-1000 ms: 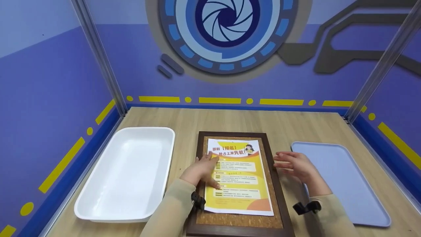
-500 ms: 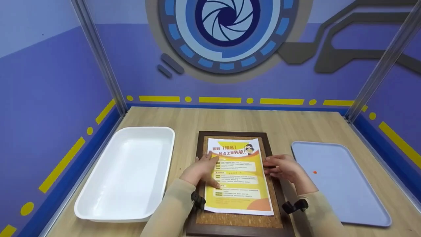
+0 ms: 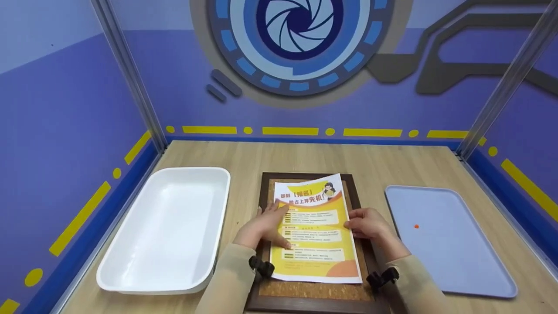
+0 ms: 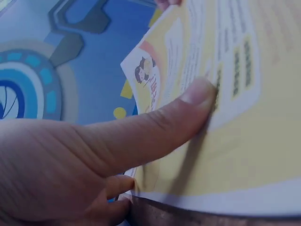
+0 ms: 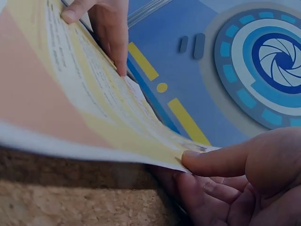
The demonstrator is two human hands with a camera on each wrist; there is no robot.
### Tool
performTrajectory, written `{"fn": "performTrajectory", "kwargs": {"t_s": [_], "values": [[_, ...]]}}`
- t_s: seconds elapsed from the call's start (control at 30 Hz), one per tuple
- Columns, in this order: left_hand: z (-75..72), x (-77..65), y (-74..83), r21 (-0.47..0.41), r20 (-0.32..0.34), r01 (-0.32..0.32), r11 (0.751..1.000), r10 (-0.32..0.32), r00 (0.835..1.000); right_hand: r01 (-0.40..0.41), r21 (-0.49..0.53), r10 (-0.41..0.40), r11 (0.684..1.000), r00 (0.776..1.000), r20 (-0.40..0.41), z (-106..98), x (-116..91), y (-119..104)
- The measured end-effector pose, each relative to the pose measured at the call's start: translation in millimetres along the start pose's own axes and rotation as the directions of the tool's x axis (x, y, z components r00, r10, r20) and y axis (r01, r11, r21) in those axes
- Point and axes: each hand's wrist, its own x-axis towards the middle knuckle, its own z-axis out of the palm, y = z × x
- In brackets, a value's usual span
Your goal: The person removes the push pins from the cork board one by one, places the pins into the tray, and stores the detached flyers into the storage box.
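Note:
A printed yellow and white poster sheet point(image 3: 311, 244) lies over a cork board point(image 3: 322, 290) with a dark brown wooden frame. At the sheet's left edge rests my left hand point(image 3: 263, 224), thumb stretched over the print and fingers spread near the edge. My right hand point(image 3: 370, 224) pinches the sheet's right edge between thumb and fingers. In the right wrist view, the thumb point(image 5: 216, 162) sits on top of the paper, with the fingertips underneath, and the edge is lifted off the cork. The sheet's upper right corner point(image 4: 129, 63) curls up.
A deep white tray point(image 3: 104, 274) stands on the wooden table point(image 3: 244, 157) at the left. To the right lies a flat lilac tray point(image 3: 462, 248), bearing a tiny orange object point(image 3: 416, 226) too small to identify. Purple panels point(image 3: 174, 78) enclose the table's back and sides.
My right hand has moved left from above the lilac tray's edge, taking hold of the poster's right edge. The upper right corner has risen. My left hand has stayed nearly still.

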Motion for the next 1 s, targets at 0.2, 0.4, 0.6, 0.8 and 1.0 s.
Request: {"fn": "performTrajectory", "kwargs": {"t_s": [0.2,0.4,0.6,0.8,1.0], "values": [[3.1,0.7,-4.9,-0.321,-0.239,-0.010,0.947,-0.070,0.969,0.048,0.057,-0.049,0.997,0.999,0.006,-3,0,1],[7.5,-1.9,-3.8,-0.609,-0.335,-0.002,0.793,-0.256,0.907,0.101,0.154,-0.102,0.983,0.995,0.002,-6,-2,1],[4.5,-3.9,-5.5,-0.753,-0.279,-0.027,0.658,-0.282,0.918,0.124,0.202,-0.120,0.972,0.992,-0.034,-5,-2,-1],[-5.4,-14.2,-3.9,-0.759,-0.261,-0.008,0.652,-0.293,0.920,0.123,0.237,-0.110,0.964,0.992,-0.070,2,-3,-4],[-22.6,-30.3,1.7,-0.731,-0.311,-0.009,0.682,-0.322,0.894,0.168,0.285,-0.146,0.944,0.985,-0.094,13,-7,-16]]}}
